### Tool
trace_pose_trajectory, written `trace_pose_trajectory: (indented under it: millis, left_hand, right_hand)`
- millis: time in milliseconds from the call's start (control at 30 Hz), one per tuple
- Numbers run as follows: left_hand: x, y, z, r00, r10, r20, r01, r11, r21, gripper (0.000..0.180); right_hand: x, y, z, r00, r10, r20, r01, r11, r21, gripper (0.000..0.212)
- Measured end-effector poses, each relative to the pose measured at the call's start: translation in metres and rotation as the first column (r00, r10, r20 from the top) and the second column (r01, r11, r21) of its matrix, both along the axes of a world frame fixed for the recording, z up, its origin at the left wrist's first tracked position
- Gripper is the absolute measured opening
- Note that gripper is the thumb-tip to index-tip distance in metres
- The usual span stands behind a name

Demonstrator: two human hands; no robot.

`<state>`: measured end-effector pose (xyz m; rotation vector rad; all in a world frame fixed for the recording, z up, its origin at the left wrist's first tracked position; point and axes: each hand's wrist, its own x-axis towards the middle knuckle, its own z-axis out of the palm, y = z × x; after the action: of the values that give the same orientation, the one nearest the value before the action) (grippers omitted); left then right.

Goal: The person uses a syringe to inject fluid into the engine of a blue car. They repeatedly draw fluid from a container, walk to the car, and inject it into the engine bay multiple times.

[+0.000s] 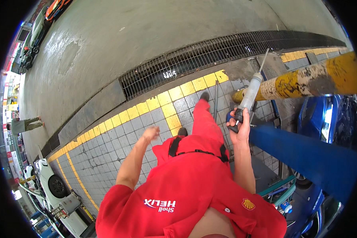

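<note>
My right hand (239, 127) grips the black handle end of a grease gun (250, 95), a long clear-grey barrel with a thin rod sticking out of its top. It is held upright in front of me, close to a yellow post (305, 79). My left hand (150, 132) swings free at my side, fingers loosely curled, holding nothing. I am in red overalls, with one leg stepped forward over the grey tiles.
Grey tiled floor (107, 154) edged with yellow stripes (178, 92), then a long metal drain grate (210, 55) and concrete beyond. A blue lift arm (305, 154) and blue car (329, 119) stand right. A white car (55, 186) sits lower left; a person (23, 125) stands far left.
</note>
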<state>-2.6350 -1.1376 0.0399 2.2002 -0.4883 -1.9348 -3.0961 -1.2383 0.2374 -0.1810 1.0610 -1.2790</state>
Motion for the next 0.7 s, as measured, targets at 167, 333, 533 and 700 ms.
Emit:
trace_pose_trajectory:
  millis: [167, 333, 533, 700]
  left_hand:
    - [-0.063, -0.21, 0.038, 0.997, -0.07, 0.033, 0.076, 0.97, -0.231, 0.05]
    - [-0.142, -0.382, 0.081, 0.976, -0.209, 0.065, 0.218, 0.898, -0.383, 0.044]
    - [-0.263, -0.567, 0.12, 0.929, -0.366, 0.049, 0.317, 0.724, -0.613, 0.028]
    - [-0.396, -0.687, 0.152, 0.836, -0.479, 0.267, 0.521, 0.545, -0.657, 0.049]
  right_hand:
    - [-0.039, -0.14, -0.031, 0.996, -0.091, 0.016, 0.092, 0.996, -0.016, 0.045]
    - [-0.094, -0.292, -0.021, 0.982, -0.189, 0.0, 0.189, 0.982, -0.025, 0.042]
    - [-0.17, -0.427, 0.021, 0.924, -0.379, -0.045, 0.363, 0.91, -0.2, 0.043]
    - [-0.23, -0.499, 0.006, 0.857, -0.503, -0.116, 0.467, 0.851, -0.241, 0.043]
